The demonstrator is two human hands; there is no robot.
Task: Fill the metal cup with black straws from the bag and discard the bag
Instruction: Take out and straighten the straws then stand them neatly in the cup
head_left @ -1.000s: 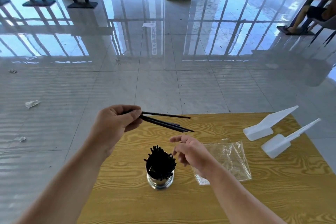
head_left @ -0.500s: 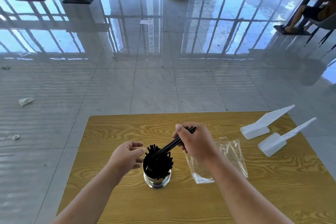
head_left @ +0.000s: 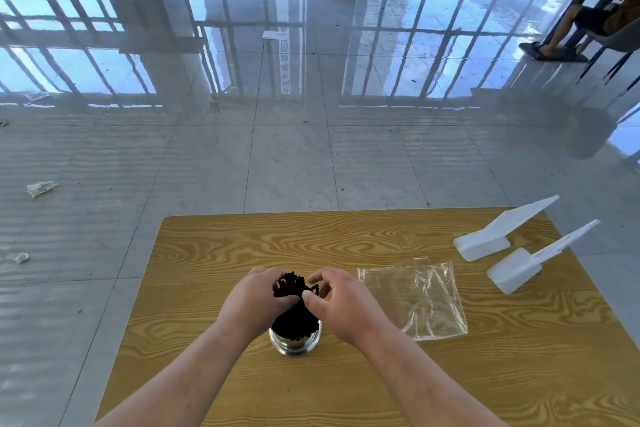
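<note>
Black straws [head_left: 294, 291] stand bunched in the metal cup [head_left: 295, 343] near the front of the wood-grain surface [head_left: 214, 253]. I see both forearms reaching in from below. The left hand [head_left: 258, 302] closes its grip on the bundle's left side; the right hand [head_left: 341, 302] pinches straw tips between thumb and fingers. The clear plastic bag [head_left: 415, 298] lies flat, empty, right of the cup, near two white scoops [head_left: 485, 243].

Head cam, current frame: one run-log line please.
stage: straws in cup | left hand: gathering black straws | right hand: at straw tops | metal cup: upright, full | bag: empty on table, not discarded
</note>
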